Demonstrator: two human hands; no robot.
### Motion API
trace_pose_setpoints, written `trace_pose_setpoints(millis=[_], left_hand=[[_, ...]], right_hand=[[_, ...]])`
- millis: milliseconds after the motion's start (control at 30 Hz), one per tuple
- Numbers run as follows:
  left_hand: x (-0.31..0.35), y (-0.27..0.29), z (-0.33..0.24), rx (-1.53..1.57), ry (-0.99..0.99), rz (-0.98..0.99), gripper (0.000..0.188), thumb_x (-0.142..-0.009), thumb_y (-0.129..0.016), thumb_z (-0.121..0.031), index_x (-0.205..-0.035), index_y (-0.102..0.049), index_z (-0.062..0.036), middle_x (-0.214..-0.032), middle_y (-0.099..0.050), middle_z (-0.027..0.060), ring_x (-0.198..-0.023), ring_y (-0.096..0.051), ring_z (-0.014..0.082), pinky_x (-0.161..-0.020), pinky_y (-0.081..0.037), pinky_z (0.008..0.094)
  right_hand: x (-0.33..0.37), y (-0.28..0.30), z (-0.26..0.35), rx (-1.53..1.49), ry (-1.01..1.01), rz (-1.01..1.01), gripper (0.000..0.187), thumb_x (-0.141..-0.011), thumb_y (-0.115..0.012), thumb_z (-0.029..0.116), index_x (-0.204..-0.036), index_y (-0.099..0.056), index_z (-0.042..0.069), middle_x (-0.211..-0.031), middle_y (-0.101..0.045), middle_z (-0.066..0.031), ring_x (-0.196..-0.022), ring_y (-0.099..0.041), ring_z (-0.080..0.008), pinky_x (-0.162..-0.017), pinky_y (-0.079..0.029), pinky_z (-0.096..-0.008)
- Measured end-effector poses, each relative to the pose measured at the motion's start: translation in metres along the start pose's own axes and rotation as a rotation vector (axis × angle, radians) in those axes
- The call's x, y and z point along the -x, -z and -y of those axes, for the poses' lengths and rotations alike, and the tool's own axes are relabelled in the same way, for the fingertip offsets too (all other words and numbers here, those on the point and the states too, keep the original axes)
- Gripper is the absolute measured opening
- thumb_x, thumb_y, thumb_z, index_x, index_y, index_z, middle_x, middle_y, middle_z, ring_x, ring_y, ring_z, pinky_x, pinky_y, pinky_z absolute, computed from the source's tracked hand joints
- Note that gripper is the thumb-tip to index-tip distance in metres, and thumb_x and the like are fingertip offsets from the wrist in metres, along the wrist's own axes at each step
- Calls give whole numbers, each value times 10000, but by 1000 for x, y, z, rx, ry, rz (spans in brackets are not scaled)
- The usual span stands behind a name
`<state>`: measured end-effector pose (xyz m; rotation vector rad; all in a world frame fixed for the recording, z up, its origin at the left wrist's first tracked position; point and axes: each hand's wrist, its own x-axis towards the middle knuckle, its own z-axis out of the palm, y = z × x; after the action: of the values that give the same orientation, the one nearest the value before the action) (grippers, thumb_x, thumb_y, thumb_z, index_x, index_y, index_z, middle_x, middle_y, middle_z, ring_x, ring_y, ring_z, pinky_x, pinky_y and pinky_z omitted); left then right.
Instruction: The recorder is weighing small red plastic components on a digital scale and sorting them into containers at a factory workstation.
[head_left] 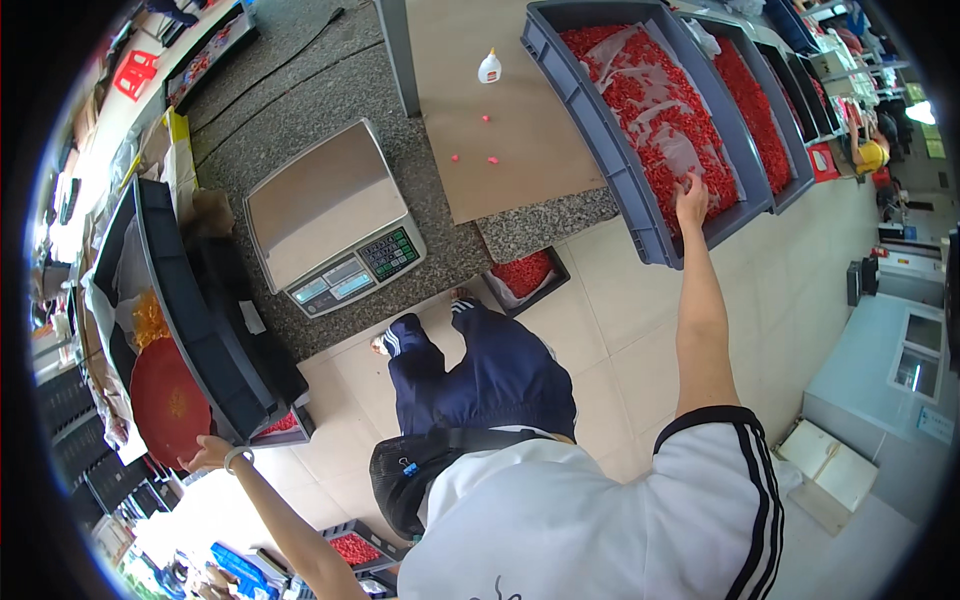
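My left hand (208,454) is closed on the rim of a red round tray (170,400), which leans partly inside a dark crate (190,290) at the left. Yellow-orange pieces (150,320) lie in the crate beyond the tray. My right hand (692,203) reaches over the near end of a large grey crate (575,100) at the right. Its fingers are bent together among small red pieces (655,185), beside a clear plastic sheet (680,150). What they pinch, if anything, is too small to make out.
A counting scale (325,200) stands on the speckled stone table (270,60). A white glue bottle (489,68) and a few pink pieces (492,160) lie on brown board (530,130). Another crate of red pieces (750,90) adjoins the first. A small bin (525,275) sits under the table edge.
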<state>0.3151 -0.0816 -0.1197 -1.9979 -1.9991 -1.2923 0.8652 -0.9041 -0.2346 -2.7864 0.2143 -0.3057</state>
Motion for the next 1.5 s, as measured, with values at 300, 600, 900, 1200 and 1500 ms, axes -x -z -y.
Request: trace_pose_setpoints(millis=[300,600,900,1200,1500], left_hand=[[17,-25,-19,254,-132,-70,623,-619,-522,-54,-1204,-341,64,-1178,-396,271,-1076,-452,416,-964,-380,462],[11,16,-38,139,-27,22,639,-688,-471,-11,-1275,-222,23,-1276,-294,305,-1194,-371,449,-1042,-333,475],[11,13,-35,140,-60,19,655,-684,-490,-12,-1281,-222,10,-1284,-298,299,-1207,-365,447,-1043,-343,467],[11,17,-36,124,-72,-20,636,-678,-487,-4,-1271,-256,6,-1291,-312,299,-1217,-358,445,-1058,-312,471],[18,10,-41,166,-39,13,637,-678,-482,-13,-1274,-260,13,-1305,-302,301,-1222,-358,440,-1054,-318,466]], right_hand=[[-53,-52,-87,147,293,63,202,-759,-667,161,-932,-687,58,-840,-684,-131,-771,-662,-298,-708,-510,-384],[-8,-2,-3,294,-22,87,216,-756,-687,233,-955,-712,153,-878,-670,-154,-841,-635,-340,-763,-491,-405],[-11,16,-7,328,33,240,199,-778,-657,266,-954,-716,192,-939,-667,-128,-889,-627,-322,-811,-483,-382],[83,19,297,-1751,-390,978,325,-855,-440,-90,-1179,-451,-117,-1055,-527,-164,-912,-529,-172,-774,-455,-243],[112,-3,430,-1420,-193,1101,507,-901,-518,327,-1209,-486,-74,-1227,-515,-195,-1134,-496,-289,-985,-374,-412]])
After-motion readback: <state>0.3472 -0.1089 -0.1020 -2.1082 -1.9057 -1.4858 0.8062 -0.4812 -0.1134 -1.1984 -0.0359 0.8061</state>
